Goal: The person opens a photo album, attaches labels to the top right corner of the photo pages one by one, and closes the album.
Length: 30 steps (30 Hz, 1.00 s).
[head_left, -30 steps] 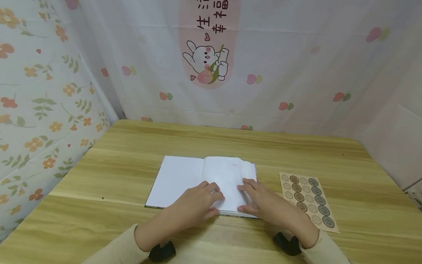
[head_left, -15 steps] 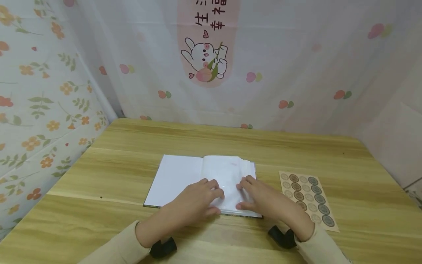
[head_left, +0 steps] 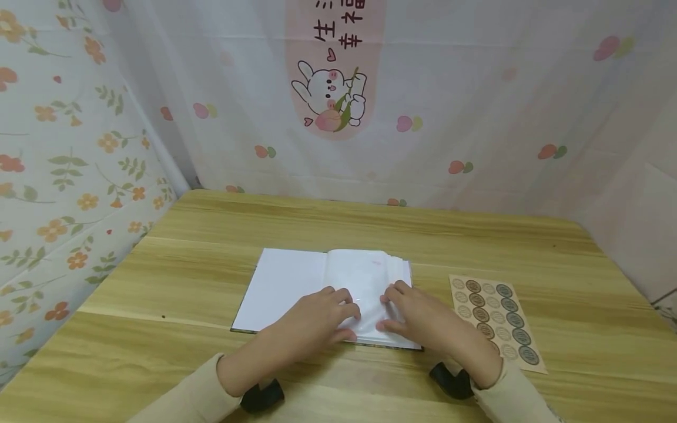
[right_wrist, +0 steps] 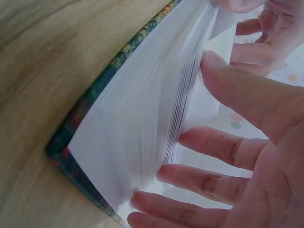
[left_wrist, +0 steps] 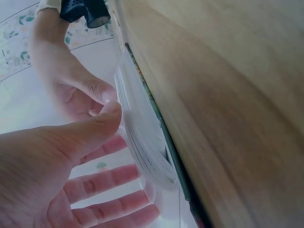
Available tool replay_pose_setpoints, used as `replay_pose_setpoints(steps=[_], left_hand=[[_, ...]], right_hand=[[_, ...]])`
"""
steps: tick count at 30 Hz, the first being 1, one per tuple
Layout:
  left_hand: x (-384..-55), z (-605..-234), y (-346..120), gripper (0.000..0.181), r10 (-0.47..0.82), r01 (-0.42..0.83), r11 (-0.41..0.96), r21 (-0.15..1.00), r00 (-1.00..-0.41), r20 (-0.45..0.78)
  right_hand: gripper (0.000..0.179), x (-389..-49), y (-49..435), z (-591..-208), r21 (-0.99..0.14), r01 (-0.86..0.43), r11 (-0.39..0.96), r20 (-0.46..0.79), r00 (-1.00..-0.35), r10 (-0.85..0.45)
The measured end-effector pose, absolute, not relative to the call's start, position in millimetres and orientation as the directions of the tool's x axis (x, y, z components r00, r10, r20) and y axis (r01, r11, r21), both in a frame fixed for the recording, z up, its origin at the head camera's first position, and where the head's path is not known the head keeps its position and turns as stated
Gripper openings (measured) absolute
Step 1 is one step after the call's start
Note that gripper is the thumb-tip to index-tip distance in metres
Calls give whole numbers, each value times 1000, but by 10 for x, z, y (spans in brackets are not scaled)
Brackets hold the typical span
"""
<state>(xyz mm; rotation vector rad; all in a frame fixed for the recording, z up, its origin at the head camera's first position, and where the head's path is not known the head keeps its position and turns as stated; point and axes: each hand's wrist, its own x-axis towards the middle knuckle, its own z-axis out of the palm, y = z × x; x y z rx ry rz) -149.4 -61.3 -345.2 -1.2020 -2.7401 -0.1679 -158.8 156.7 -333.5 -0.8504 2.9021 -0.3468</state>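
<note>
A photo album [head_left: 288, 282] lies open on the table, its white inside cover to the left and a thick stack of glossy, sleeve-like pages [head_left: 354, 276] to the right. Dark patterned cover edging shows below the pages in both wrist views. My left hand [head_left: 319, 317] rests on the lower left of the top page, fingers loosely bent and thumb at the near page edge. On the page's right side, my right hand [head_left: 415, 314] touches the fanned page edges [right_wrist: 175, 104] with spread, fairly straight fingers. Neither hand visibly pinches a page.
A brown sheet of round stickers [head_left: 497, 317] lies to the right, partly under the right forearm. Black wrist devices [head_left: 262, 396] sit at both wrists. Printed curtains [head_left: 449, 106] hang behind and left of the wooden table [head_left: 174, 270].
Both hands stay nearly where they were on the page. The right thumb has shifted slightly left, and the right wrist has moved a little left. The album remains in place.
</note>
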Motion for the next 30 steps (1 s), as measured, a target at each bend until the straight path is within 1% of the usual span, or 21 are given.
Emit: replay_pose_setpoints(steps=[5,13,18,25,30], left_hand=[[-1487,-3442,-617,25,720,734,677,51,-676,158],[-1486,-3419,-621,17,714,727,684,63,-685,144],[-1497,-3426,-620,15,712,726,684,77,-686,148],[-1511,-3425,-621,12,701,718,692,77,-694,167],[-1510,-3437,-622,6,697,719,693,61,-689,201]], right_hand=[[37,-1580,1552,-3361,-237,-516,823,-20,-845,-535],[39,-1571,1584,-3369,-226,-551,803,17,-827,-562],[39,-1575,1608,-3367,-256,-554,792,13,-821,-571],[48,-1594,1646,-3345,-305,-541,783,-31,-817,-576],[63,-1592,1659,-3342,-338,-508,792,-80,-823,-562]])
